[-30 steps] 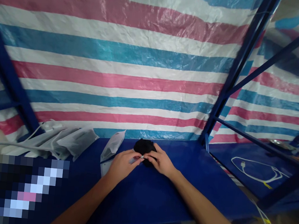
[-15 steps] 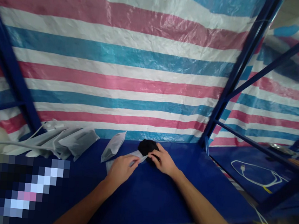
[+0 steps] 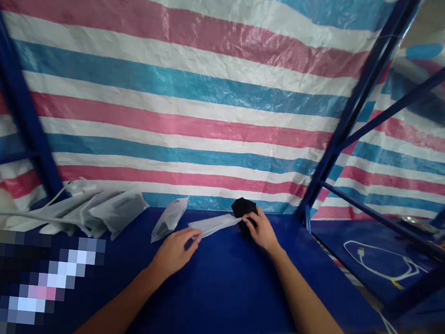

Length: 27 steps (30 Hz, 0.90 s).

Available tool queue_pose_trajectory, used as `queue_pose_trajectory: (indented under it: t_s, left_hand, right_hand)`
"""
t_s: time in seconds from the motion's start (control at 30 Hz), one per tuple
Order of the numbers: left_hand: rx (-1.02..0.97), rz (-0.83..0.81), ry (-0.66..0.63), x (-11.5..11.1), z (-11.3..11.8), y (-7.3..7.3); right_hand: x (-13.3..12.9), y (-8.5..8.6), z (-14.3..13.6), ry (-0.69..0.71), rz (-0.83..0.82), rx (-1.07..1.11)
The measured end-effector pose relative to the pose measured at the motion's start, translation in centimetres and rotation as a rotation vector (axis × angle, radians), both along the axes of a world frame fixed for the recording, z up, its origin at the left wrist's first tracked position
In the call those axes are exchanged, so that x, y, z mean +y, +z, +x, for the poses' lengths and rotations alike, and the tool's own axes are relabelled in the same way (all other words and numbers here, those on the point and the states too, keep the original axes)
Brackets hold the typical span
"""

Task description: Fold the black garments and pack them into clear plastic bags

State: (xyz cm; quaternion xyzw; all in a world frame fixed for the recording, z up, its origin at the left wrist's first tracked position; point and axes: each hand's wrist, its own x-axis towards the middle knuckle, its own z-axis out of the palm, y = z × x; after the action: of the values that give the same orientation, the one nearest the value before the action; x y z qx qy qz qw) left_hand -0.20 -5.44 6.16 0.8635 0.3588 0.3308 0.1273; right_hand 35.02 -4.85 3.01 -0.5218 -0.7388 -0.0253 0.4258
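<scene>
Your right hand (image 3: pixel 264 231) pinches the translucent plastic pouch (image 3: pixel 217 225), two o'clock from your left hand (image 3: pixel 175 250), whose grip I can't tell; a hard tug could tear it or drag the black bundle (image 3: pixel 244 206).

Frosted plastic bag (image 3: pixel 216 225), matt cloth-like bundle (image 3: pixel 243 207)

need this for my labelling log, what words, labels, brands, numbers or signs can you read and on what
No text can be read.
Translucent bag between left hand and right hand: none legible.
Yellow strip on the looped white cable: too small to tell.
Pixelated patch, lower left: unreadable.
</scene>
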Motion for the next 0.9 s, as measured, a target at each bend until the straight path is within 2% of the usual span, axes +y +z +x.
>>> queue_pose_trajectory:
  t_s: [0.1, 0.37, 0.47, 0.6, 0.67, 0.73, 0.83, 0.9]
  left_hand:
    - [0.031, -0.01, -0.063, 0.2, 0.4, -0.5]
    - [0.128, -0.017, -0.068, 1.4, 1.3, -1.7]
    - [0.126, -0.014, -0.029, 1.5, 1.4, -1.7]
    - [0.109, 0.025, 0.074, 1.9, 1.4, -2.0]
    - [0.106, 0.057, 0.07, 2.3, 1.4, -2.4]
    - [0.115, 0.105, 0.042, 2.6, 1.4, -2.9]
    - [0.157, 0.198, 0.023, 2.8, 1.7, -3.5]
    - [0.173, 0.234, 0.024, 2.7, 1.9, -3.6]
  right_hand:
    - [-0.1, 0.0, -0.5, 0.045, -0.017, -0.009]
    - [-0.7, 0.7, -1.1, 0.06, -0.029, 0.072]
    - [-0.9, 1.5, -1.5, 0.049, 0.019, 0.194]
    - [-1.3, 2.7, -1.8, 0.077, 0.033, 0.516]
    - [-1.8, 3.0, -2.0, 0.162, -0.093, 0.708]
    - [-2.5, 3.2, -2.3, 0.31, -0.338, 0.845]
    - [-3.6, 3.2, -3.3, 0.548, -0.718, 0.842]
    - [-4.1, 3.2, -4.3, 0.664, -0.837, 0.772]
